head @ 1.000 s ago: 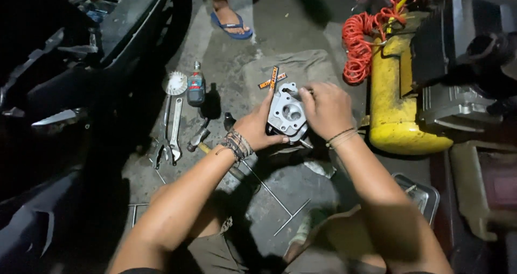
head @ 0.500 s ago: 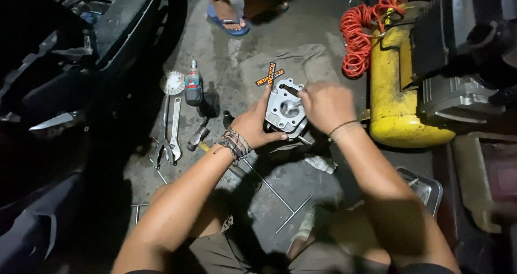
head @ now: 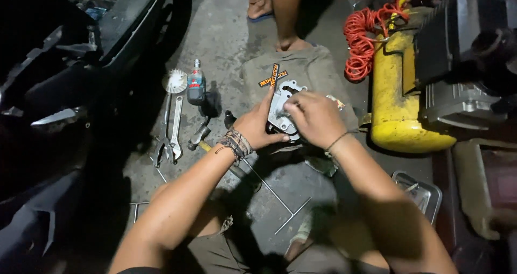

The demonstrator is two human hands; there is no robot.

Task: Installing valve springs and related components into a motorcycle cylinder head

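A grey metal engine cylinder block point(head: 284, 102) with a round bore is held upright just above the concrete floor. My left hand point(head: 254, 126), with woven bracelets at the wrist, grips its left side. My right hand point(head: 316, 118) covers its right side and top, fingers pressed on the face of the block. A grey cloth point(head: 307, 68) lies on the floor behind the block, with two crossed black-and-orange strips point(head: 273, 77) on it.
Wrenches and pliers point(head: 169, 133), a round disc point(head: 175, 81), a small can point(head: 196, 85) and a hammer point(head: 200, 135) lie left of the hands. A yellow compressor tank point(head: 398, 96) with orange coiled hose point(head: 362, 39) stands right. Another person's feet point(head: 285, 15) stand behind. A metal tray point(head: 423, 193) lies lower right. Thin rods point(head: 272, 193) lie near.
The view has shifted, so everything sits a little lower in frame. My right hand has slid further over the cylinder block's face. The other person's feet have stepped closer to the cloth.
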